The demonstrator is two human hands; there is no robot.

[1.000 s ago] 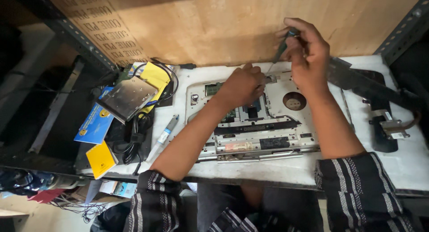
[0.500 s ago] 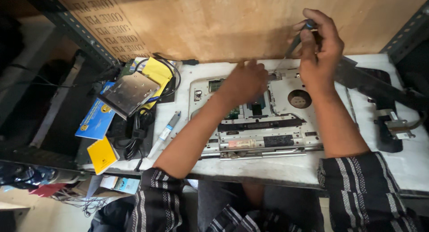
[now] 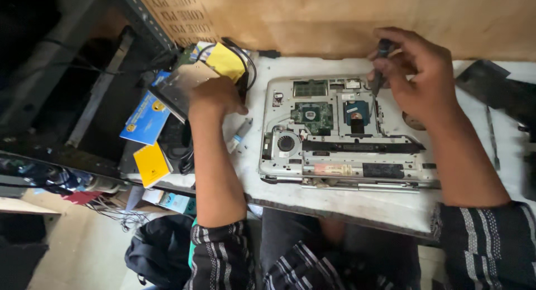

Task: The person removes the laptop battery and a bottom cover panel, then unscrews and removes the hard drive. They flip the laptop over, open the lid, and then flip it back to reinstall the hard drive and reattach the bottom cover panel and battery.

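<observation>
Silver, rigid opened laptop (image 3: 340, 133) is lying fragile-looking while your right hand (image 3: 421, 78) is pinching a screwdriver (image 3: 378, 64) above it and your left hand (image 3: 215, 97) is resting closed, gripping nothing I can make out, beside it on the bench (image 3: 357, 203).

Bare forearms emerge from dark sleeves (image 3: 223, 251) with pale stripes, pushed up.

One view only, from the head, looking steeply down from close above the table (image 3: 357, 209). The wooden board (image 3: 335, 16) lies at 12 o'clock, the person's lap at 6. The opened laptop (image 3: 340, 133) fills the centre; both forearms enter from 6 o'clock. The floor shows at 8 o'clock.
</observation>
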